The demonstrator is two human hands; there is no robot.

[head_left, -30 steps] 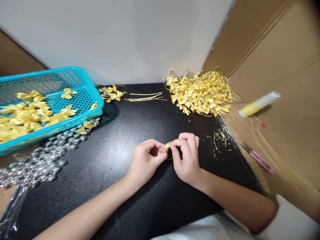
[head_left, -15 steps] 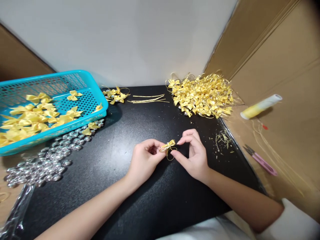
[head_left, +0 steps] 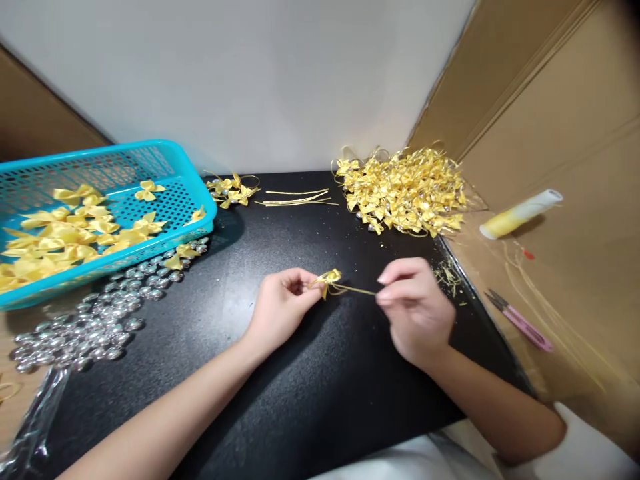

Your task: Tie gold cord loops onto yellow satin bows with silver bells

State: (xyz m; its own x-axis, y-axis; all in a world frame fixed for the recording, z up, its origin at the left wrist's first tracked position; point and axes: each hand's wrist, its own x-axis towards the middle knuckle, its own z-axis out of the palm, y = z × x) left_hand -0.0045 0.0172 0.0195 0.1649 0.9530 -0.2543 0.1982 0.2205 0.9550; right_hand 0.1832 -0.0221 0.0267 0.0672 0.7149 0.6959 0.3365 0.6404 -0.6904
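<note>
Over the middle of the black tabletop, my left hand [head_left: 284,298] pinches a yellow ribbon bow [head_left: 330,277] between thumb and fingertips. From the bow a thin gold cord [head_left: 356,289] runs out to the right, drawn straight. Its far end sits between the thumb and forefinger of my right hand [head_left: 417,310], which is closed on it. A bell or bead within the bow cannot be made out, as the fingers cover part of it.
A turquoise basket [head_left: 193,193] of yellow bows stands at left, with silver beads [head_left: 95,327] before it. Finished-looking bows [head_left: 405,190] are heaped at the back right, near cut gold cords [head_left: 295,199]. Pink-handled snips [head_left: 525,327] and a yellow-white tube [head_left: 520,213] lie at right.
My right hand has moved right, away from the bow, pulling the gold cord out straight. My left hand has shifted slightly left with the bow, and the small loop under it has gone.
</note>
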